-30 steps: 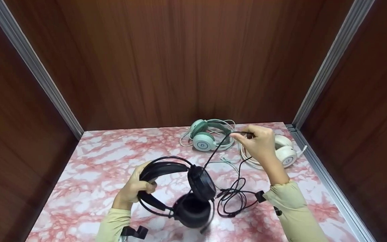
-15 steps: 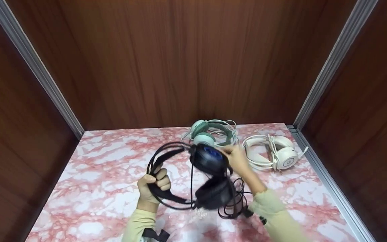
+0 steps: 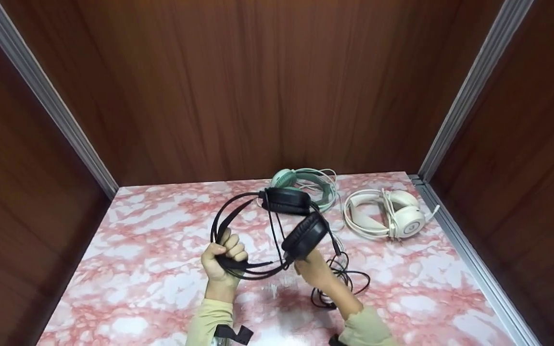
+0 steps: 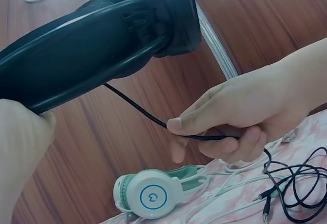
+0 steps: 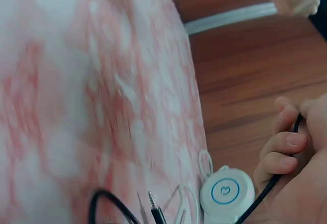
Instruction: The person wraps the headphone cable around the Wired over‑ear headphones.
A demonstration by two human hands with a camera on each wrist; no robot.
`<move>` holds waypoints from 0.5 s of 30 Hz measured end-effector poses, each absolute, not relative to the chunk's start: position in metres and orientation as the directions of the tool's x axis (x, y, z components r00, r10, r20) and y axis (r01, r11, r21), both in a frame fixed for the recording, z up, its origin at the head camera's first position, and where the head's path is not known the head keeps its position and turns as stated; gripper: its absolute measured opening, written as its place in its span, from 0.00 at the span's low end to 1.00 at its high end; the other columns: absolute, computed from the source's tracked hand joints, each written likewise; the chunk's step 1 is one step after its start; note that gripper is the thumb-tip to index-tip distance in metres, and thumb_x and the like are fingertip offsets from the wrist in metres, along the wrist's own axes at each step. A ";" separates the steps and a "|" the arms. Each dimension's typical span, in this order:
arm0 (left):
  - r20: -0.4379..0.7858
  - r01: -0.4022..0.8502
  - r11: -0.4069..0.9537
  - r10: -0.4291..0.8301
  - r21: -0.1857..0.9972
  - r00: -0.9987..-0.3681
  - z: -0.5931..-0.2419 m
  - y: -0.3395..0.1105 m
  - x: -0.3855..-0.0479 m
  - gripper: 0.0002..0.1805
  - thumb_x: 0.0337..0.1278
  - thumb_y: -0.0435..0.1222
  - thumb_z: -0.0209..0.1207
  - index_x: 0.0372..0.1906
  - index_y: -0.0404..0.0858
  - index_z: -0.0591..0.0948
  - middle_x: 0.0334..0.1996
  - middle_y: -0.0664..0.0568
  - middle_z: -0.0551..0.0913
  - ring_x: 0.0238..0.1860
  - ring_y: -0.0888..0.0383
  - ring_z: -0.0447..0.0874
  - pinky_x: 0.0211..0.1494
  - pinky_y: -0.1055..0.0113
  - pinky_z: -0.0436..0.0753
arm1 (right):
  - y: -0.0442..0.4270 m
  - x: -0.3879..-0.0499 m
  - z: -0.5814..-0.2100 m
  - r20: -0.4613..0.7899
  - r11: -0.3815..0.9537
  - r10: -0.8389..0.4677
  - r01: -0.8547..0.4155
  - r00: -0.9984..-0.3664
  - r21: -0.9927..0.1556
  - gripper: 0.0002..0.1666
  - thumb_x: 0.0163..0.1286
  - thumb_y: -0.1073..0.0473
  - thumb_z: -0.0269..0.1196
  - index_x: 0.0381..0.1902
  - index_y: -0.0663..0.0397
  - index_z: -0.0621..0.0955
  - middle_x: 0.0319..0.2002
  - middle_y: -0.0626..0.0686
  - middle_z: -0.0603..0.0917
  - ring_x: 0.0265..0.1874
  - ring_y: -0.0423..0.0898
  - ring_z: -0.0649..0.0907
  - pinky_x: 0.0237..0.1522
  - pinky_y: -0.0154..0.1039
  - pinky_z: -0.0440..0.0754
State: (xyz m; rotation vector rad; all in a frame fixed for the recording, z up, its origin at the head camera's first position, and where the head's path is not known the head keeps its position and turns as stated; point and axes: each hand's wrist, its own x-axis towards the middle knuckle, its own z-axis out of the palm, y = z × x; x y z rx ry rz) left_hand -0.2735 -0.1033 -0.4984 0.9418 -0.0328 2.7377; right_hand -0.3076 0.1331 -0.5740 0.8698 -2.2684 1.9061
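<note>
My left hand (image 3: 219, 265) grips the headband of a black headset (image 3: 308, 238), lifted above the table with its ear cups towards the right. Below the lower ear cup is my right hand (image 3: 316, 273). In the left wrist view that hand holds the black cable (image 4: 139, 107) between thumb and fingers, and the cable runs up to the headset. The right wrist view shows the cable crossing the curled fingers (image 5: 278, 143). Thin strands of cable span the gap between the two ear cups. More of the cable lies in loose loops on the table, with its plugs (image 4: 265, 211) showing.
A mint-green headset (image 3: 284, 178) with its cable lies at the back, partly hidden by the black one. To the right rests a white headset (image 3: 409, 222), its cable wrapped round it. Brown wood-grain panels (image 3: 277, 86) wall the marbled red-and-white table (image 3: 128, 269).
The headset has risen and turned in my left hand. My right hand, out at the right with the cable a second ago, has swept left past the ear cups and down below the lower one.
</note>
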 end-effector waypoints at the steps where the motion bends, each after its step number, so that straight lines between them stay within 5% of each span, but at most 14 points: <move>1: 0.601 -0.222 -0.974 0.209 0.053 -0.771 -0.499 -0.104 -0.274 0.11 0.42 0.24 0.46 0.25 0.42 0.59 0.19 0.59 0.50 0.20 0.65 0.47 0.25 0.74 0.52 | 0.129 -0.293 -0.557 0.365 0.222 -0.365 -0.461 -0.857 -0.859 0.12 0.72 0.67 0.49 0.29 0.60 0.77 0.13 0.48 0.70 0.11 0.38 0.68 0.14 0.34 0.65; 7: 0.516 -0.053 -0.997 0.071 0.049 -0.854 -0.498 -0.113 -0.277 0.15 0.39 0.22 0.46 0.23 0.43 0.55 0.17 0.58 0.49 0.19 0.65 0.46 0.24 0.75 0.51 | 0.132 -0.260 -0.534 0.282 0.401 -0.375 -0.429 -0.883 -0.809 0.14 0.77 0.59 0.50 0.31 0.53 0.78 0.17 0.40 0.67 0.16 0.34 0.66 0.19 0.32 0.67; 15: 0.360 0.124 -0.992 -0.111 0.013 -0.926 -0.499 -0.139 -0.278 0.20 0.35 0.22 0.46 0.18 0.44 0.49 0.17 0.58 0.48 0.18 0.65 0.45 0.23 0.74 0.47 | 0.153 -0.243 -0.535 0.253 0.471 -0.431 -0.456 -0.866 -0.755 0.15 0.77 0.53 0.52 0.27 0.48 0.75 0.17 0.38 0.62 0.15 0.33 0.62 0.19 0.31 0.64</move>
